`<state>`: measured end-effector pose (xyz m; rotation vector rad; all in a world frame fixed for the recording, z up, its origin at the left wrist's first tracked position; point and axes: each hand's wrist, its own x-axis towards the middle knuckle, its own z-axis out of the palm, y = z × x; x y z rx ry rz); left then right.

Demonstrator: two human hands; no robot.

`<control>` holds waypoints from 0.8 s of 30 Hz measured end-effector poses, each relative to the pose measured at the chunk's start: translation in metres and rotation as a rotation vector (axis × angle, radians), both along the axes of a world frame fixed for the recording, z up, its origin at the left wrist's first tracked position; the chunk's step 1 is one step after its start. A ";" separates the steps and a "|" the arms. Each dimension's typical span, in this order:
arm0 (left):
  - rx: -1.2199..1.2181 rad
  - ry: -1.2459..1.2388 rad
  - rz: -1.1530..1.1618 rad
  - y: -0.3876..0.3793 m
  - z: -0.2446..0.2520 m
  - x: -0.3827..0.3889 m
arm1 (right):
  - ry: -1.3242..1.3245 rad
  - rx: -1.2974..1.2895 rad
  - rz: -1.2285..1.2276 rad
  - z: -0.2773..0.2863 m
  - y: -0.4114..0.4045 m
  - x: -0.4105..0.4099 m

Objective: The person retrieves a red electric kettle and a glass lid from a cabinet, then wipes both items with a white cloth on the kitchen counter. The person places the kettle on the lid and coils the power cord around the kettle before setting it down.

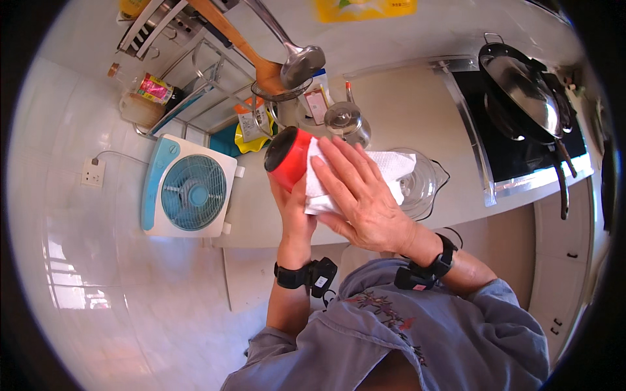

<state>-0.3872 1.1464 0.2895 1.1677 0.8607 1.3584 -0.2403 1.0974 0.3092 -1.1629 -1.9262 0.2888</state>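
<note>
A red container (295, 161) with a black end is held up over the counter, tilted, its black end towards the upper left. My left hand (295, 215) grips it from below, and part of its fingers is hidden behind it. Against the container's side my right hand (362, 205) presses a white paper towel (391, 166), fingers laid long over the sheet. One end of the towel sticks out to the right, above a round clear glass lid or dish (424, 185) on the counter. The container's far end is covered by the towel and hand.
Left stands a blue-and-white box fan (198, 195), its cord running to a wall socket (93, 172). Behind are a wire rack (220, 63), wooden spatula (268, 73), metal ladle (303, 63) and lidded pot (345, 119). Right, a lidded wok (523, 93) is on a black cooktop (508, 161).
</note>
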 end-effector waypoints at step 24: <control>-0.138 0.084 -0.461 0.013 0.005 -0.009 | 1.493 -0.750 0.492 -0.045 0.023 0.034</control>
